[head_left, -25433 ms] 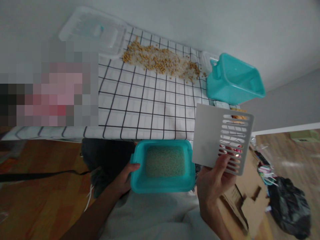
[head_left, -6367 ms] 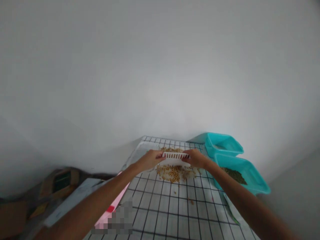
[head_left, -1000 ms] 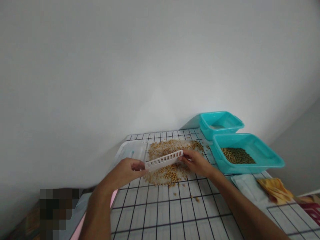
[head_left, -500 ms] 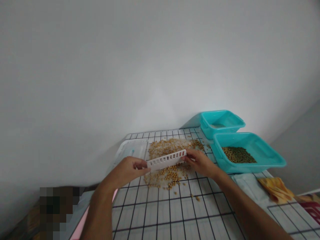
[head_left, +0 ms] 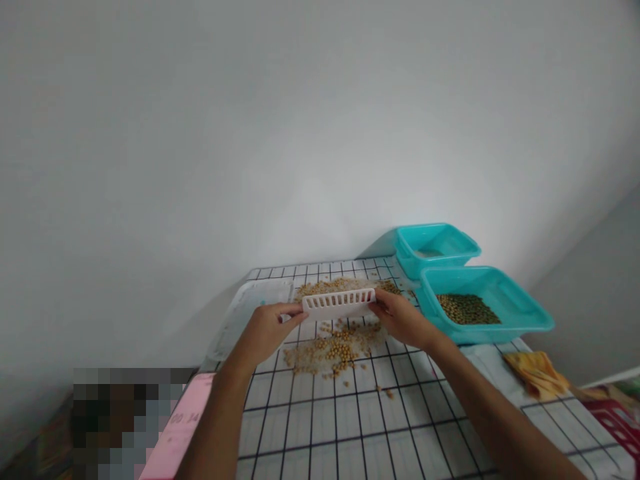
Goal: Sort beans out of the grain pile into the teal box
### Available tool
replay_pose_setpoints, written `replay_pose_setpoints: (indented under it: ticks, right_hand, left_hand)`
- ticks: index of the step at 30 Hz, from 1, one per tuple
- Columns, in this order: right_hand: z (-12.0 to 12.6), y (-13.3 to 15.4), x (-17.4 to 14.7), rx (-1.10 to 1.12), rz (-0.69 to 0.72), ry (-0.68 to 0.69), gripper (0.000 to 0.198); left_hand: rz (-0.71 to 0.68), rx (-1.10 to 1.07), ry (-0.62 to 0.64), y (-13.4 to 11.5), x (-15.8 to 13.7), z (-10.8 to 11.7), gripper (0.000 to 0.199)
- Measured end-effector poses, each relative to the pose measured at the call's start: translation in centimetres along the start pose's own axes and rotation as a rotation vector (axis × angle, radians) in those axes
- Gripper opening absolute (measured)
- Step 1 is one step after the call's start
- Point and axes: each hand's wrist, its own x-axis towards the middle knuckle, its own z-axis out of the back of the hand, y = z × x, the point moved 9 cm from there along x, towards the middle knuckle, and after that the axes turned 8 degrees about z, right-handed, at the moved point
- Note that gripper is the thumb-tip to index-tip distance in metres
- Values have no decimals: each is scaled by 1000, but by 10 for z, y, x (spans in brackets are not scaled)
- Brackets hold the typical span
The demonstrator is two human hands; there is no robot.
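Note:
Between my two hands is a long white plastic piece with a row of slots [head_left: 339, 305], seemingly a slotted rack or tray seen edge-on. My left hand [head_left: 274, 327] pinches its left end between thumb and fingers. The right end is gripped by my right hand [head_left: 400, 319]. Yellow soybeans mixed with pale fine grains [head_left: 335, 352] lie scattered on the table in front of the piece. Behind it spreads a second patch of beans and grains [head_left: 320, 288], partly hidden by the piece and my right hand.
A turquoise basin [head_left: 520, 307] holding darker beans [head_left: 467, 309] stands at the right. Behind it is another turquoise basin [head_left: 420, 263]. A yellow cloth [head_left: 535, 373] lies at the right front. A clear plastic lid or tray [head_left: 240, 320] and a pink object [head_left: 183, 423] are at the left.
Both hands have moved the slotted white piece slightly away from me and levelled it. More of the near bean patch shows. The view has shifted a little, bringing the pink object into sight.

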Motion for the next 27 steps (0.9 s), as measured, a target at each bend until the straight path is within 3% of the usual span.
replay_pose_setpoints:
  ticks: [6, 16, 27]
  right_hand:
    - [8, 2, -6, -52, -29, -17, 15]
    - [10, -6, -28, -67, -97, -188, 11]
    - [13, -13, -44, -72, -119, -217, 9]
  left_hand:
    - [-30, -34, 33, -7, 0, -9, 32]
    - [-85, -56, 48, -16, 1, -24, 31]
    - [-93, -91, 93, -20, 1, -35, 29]
